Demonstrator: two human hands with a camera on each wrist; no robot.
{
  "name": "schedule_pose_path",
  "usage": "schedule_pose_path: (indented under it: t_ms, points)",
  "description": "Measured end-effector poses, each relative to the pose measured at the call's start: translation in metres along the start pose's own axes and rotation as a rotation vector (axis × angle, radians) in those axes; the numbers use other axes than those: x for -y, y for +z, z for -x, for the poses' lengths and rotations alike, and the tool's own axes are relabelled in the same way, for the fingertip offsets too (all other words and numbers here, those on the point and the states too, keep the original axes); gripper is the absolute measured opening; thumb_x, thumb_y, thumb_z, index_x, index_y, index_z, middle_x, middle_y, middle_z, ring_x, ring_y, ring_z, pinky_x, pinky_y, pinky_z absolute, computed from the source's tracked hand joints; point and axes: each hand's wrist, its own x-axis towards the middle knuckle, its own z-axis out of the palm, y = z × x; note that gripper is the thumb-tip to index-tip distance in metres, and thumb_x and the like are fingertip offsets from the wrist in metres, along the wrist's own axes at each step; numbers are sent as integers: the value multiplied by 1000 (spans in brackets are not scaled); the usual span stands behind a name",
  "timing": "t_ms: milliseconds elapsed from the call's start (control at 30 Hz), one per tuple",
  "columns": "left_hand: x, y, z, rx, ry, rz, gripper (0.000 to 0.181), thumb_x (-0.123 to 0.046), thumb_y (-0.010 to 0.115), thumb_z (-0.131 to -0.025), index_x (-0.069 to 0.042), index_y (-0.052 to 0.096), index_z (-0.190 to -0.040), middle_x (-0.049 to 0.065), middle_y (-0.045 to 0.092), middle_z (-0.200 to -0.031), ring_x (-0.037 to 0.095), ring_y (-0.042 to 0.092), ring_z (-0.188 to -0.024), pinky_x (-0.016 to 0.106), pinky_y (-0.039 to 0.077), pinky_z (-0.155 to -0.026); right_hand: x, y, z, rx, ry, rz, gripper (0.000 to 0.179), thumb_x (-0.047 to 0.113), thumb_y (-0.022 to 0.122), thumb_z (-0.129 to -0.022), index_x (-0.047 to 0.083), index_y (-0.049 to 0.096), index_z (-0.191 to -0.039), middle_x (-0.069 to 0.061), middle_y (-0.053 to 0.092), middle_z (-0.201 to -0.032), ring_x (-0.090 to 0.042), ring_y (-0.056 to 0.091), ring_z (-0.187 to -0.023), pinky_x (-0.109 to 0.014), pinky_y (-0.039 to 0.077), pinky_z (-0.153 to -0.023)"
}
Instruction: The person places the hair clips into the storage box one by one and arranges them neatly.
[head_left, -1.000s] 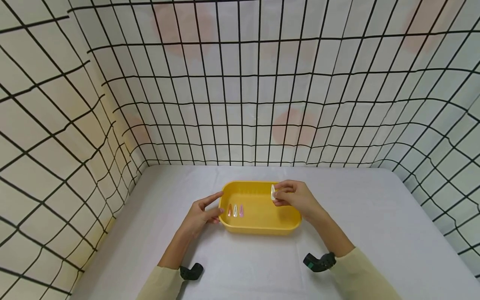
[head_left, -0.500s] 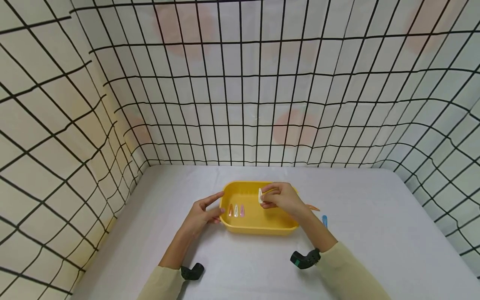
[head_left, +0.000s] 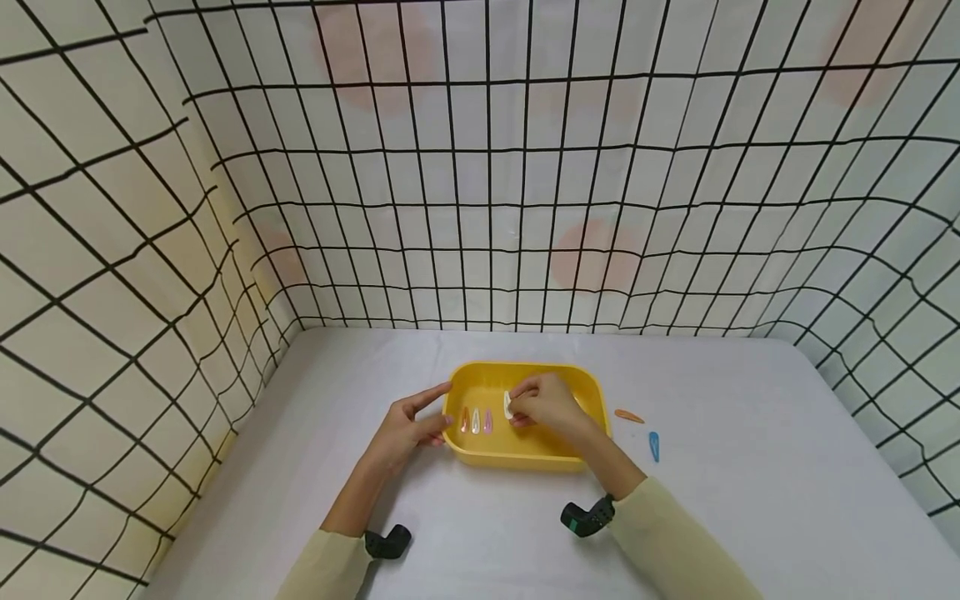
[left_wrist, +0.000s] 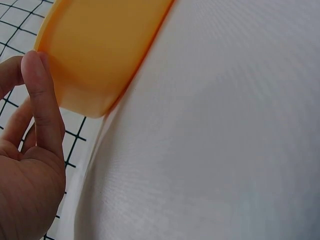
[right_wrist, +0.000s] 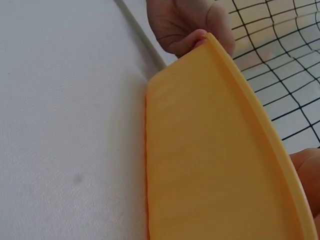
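Observation:
A yellow tray (head_left: 517,462) stands on the white-covered table. My left hand (head_left: 401,433) holds its left end, with the thumb over the rim and the index finger at the upper left corner. Inside, near that end, three snap hair clips lie side by side: an orange clip (head_left: 465,419), a white clip (head_left: 476,420) and a pink clip (head_left: 488,421). Over the middle of the tray, my right hand (head_left: 546,402) pinches another white hair clip (head_left: 507,404), upright, to the right of the row. In the right wrist view the tray wall (right_wrist: 200,150) hides the clips.
Right of the tray, an orange hair clip (head_left: 628,416) and a blue hair clip (head_left: 654,446) lie on the tablecloth (head_left: 750,467). A white backdrop with a black grid (head_left: 487,208) encloses the back and sides.
My right hand has moved left with the white hair clip, from the tray's right part to near the row. The orange and blue clips on the table have come into sight. The left hand stays put.

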Motion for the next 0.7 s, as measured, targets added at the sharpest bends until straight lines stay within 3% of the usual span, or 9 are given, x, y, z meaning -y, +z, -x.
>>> schedule_pose_path:
  t_ms: [400,700]
  points:
    - [0,-1,0,6,-1,-3,62,-6,77,-89,-19,60,-147,8,49,-156,13,62,-56,21,60,-59,1,16,-4,42,12,119,8,1,76,-87,-3,71,-93,-12,71,-72,-15,68,-55,-25,61,-56]
    - [0,0,1,-6,-5,3,62,-5,78,-88,-19,60,-146,8,50,-156,12,63,-56,21,60,-59,-2,18,-2,20,11,197,8,4,78,-86,-1,73,-89,-10,70,-70,-15,65,-53,-25,59,-53]
